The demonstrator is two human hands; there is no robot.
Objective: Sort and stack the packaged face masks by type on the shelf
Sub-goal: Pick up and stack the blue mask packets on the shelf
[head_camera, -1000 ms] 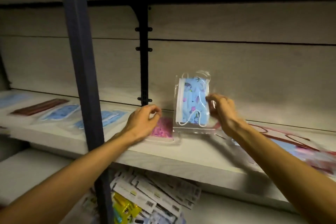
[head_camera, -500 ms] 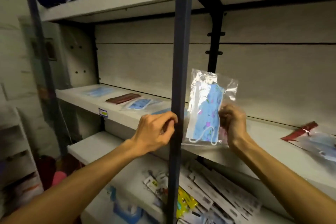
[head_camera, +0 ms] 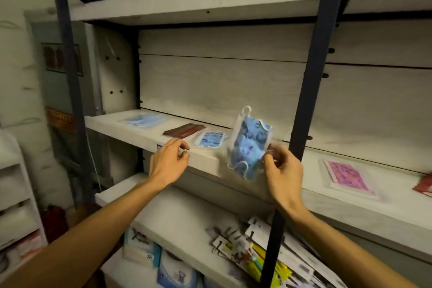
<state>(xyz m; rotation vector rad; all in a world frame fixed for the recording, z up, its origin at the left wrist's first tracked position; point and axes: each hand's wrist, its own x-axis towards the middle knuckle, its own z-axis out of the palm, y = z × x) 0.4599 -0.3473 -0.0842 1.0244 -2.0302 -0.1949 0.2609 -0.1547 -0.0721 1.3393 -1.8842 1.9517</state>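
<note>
Since a moment ago we carry the printed mask (head_camera: pixel 249 145), pinched in our right hand (head_camera: pixel 281 166), leftward toward its match (head_camera: pixel 211 139) on the shelf (head_camera: pixel 145 134), left hand (head_camera: pixel 169 161) loosely curled and empty, with blue (head_camera: pixel 145 120), maroon (head_camera: pixel 183 130) and pink (head_camera: pixel 348 176) packs already laid out.

We find four mask packs lying flat on the middle shelf (head_camera: pixel 145 138). From the left: one pack (head_camera: pixel 145 120) near the shelf's left end, a second pack (head_camera: pixel 183 130) to its right, and a third pack (head_camera: pixel 210 139) just beside that. The fourth pack (head_camera: pixel 348 175) lies well apart, right of the upright post (head_camera: pixel 308 91). Before the shelf edge, left of the post, the right hand (head_camera: pixel 284 172) holds a fifth pack (head_camera: pixel 249 145) upright, between the third pack and the post. The left hand (head_camera: pixel 168 162) sits before the edge, below the second pack. A lower shelf (head_camera: pixel 177 217) lies beneath; an upper shelf (head_camera: pixel 187 0) lies above.
</note>
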